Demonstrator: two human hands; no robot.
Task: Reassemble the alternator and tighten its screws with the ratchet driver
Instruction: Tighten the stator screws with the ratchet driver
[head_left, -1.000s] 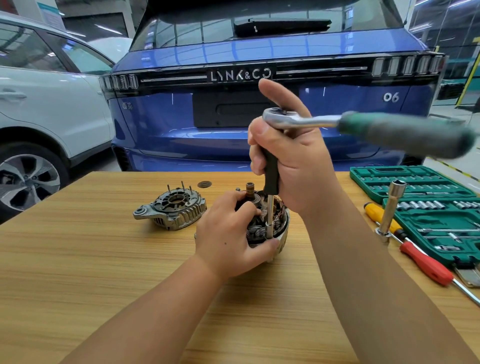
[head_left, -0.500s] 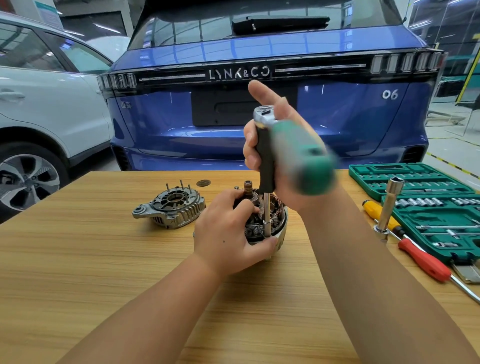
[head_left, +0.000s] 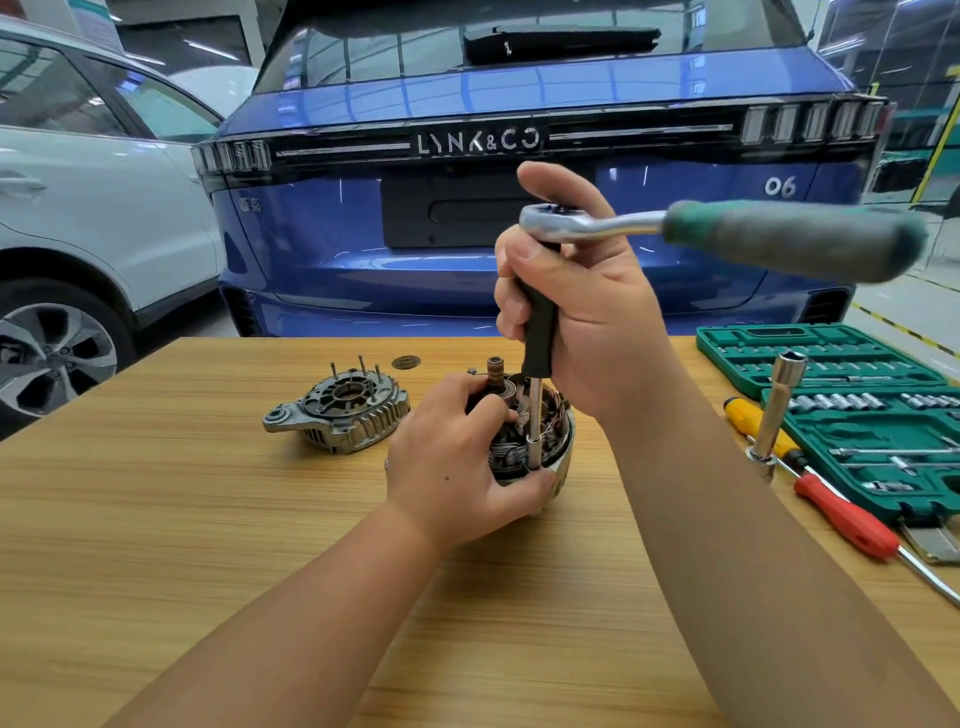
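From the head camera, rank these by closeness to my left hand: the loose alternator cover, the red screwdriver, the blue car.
1. Loose alternator cover, just left of the left hand on the table.
2. Red screwdriver, far right by the socket case.
3. Blue car, behind the table.

Light wood-grain table (head_left: 156, 519); silver ratchet driver (head_left: 727, 228) with a blurred, seemingly green-grey handle; dark green socket case (head_left: 831, 364) at right; yellow screwdriver (head_left: 753, 421), red screwdriver (head_left: 847, 519); blue car (head_left: 519, 291) far, white car (head_left: 104, 208) at left.
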